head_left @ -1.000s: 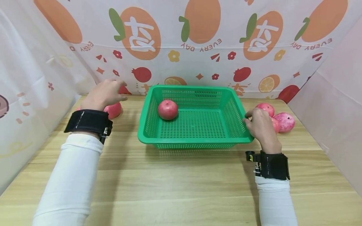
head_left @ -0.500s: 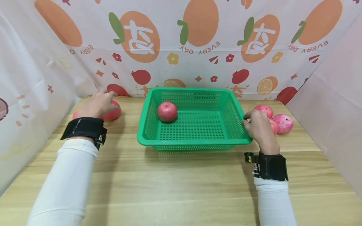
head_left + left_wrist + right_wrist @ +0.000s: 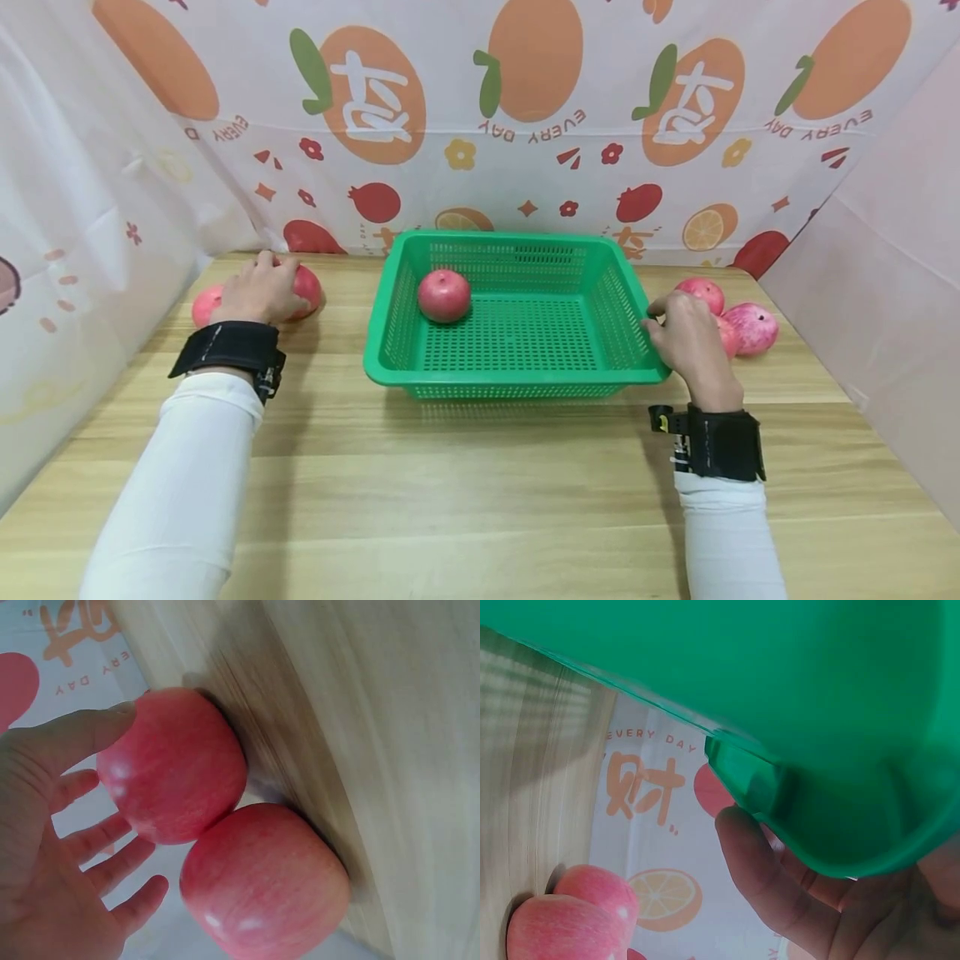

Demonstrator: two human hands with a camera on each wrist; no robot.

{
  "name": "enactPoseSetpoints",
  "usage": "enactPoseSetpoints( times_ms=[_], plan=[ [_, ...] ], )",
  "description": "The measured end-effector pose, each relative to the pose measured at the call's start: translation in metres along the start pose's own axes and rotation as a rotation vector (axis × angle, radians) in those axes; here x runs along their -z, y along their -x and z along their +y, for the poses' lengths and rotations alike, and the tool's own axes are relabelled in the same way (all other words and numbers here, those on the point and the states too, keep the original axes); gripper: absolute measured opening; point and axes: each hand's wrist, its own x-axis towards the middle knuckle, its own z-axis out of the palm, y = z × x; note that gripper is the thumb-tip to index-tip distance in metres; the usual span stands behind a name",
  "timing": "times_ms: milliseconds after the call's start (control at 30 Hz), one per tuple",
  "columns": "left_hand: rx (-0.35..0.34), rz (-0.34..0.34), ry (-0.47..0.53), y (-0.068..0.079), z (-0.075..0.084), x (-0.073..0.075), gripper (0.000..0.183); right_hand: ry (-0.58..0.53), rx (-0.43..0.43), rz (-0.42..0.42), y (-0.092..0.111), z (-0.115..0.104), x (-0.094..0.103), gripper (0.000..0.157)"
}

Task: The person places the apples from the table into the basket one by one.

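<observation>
My left hand (image 3: 258, 290) reaches over a red apple (image 3: 176, 765) at the far left of the table. In the left wrist view its thumb (image 3: 105, 731) touches the apple's side and the spread, fairly straight fingers lie along the other side. A second pinkish apple (image 3: 266, 881) sits against the first. At the right, my right hand (image 3: 690, 342) holds the side rim of a green plastic basket (image 3: 510, 377), thumb (image 3: 746, 851) under the edge. One red apple (image 3: 444, 296) lies inside the basket, toward its left end.
Right of the basket, beside my right hand, lie a red apple (image 3: 702, 292), another partly hidden apple (image 3: 727, 336) and a speckled pink fruit (image 3: 752, 327). A fruit-printed curtain (image 3: 450, 108) rises behind the wooden table (image 3: 480, 500); white sheets hang at both sides.
My left hand has come down from above onto the red apple at the far left. My right hand stays at the basket rim, and the basket and its apple keep their place.
</observation>
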Motion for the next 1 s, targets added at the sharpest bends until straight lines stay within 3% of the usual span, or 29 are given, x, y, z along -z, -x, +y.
enactPoseSetpoints(
  times_ms=[300,567,1000],
  plan=[
    [0.003,-0.046,-0.046,-0.004,0.006,-0.005,0.076,-0.011,0.002,0.003,0.001,-0.001,-0.001,0.02],
    [-0.011,-0.01,-0.002,-0.004,0.007,-0.009,0.081,-0.007,0.003,0.013,0.001,0.0,-0.001,0.019],
    [-0.007,-0.064,0.023,-0.011,0.004,-0.01,0.089,-0.006,0.003,0.003,-0.002,0.0,0.0,0.02]
  ],
)
